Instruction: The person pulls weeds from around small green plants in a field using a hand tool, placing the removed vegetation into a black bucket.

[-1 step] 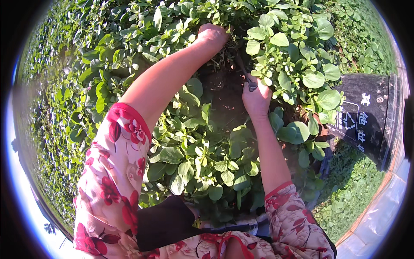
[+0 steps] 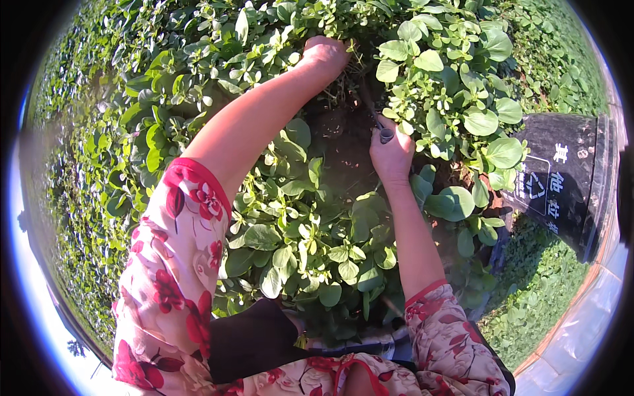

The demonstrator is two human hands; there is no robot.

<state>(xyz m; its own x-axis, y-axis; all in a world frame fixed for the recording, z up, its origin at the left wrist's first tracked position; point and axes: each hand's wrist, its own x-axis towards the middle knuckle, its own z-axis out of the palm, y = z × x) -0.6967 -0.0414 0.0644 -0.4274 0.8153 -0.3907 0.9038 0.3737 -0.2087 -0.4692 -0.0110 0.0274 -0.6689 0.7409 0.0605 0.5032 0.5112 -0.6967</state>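
Note:
At the far middle of the plant bed, my left hand [image 2: 325,55] is closed around a bunch of leafy green stems [image 2: 353,65]. Leaves cover part of its fingers. My right hand [image 2: 392,153] is nearer, a little to the right, wrapped round a metal hand tool with a hollow, round handle end [image 2: 386,134]. The tool's thin dark shaft or blade points away under the stems near my left hand, and its tip is hidden. Bare brown soil [image 2: 340,142] shows between my two hands.
Dense low plants with small leaves [image 2: 86,158] spread to the left. Broader-leaved plants [image 2: 456,105] stand right of my right hand and others grow just before me. A black bucket [image 2: 568,175] with white markings lies on its side at the right, near a pale edging [image 2: 568,336].
My right hand and the tool have shifted very slightly. My left hand stays on the stems.

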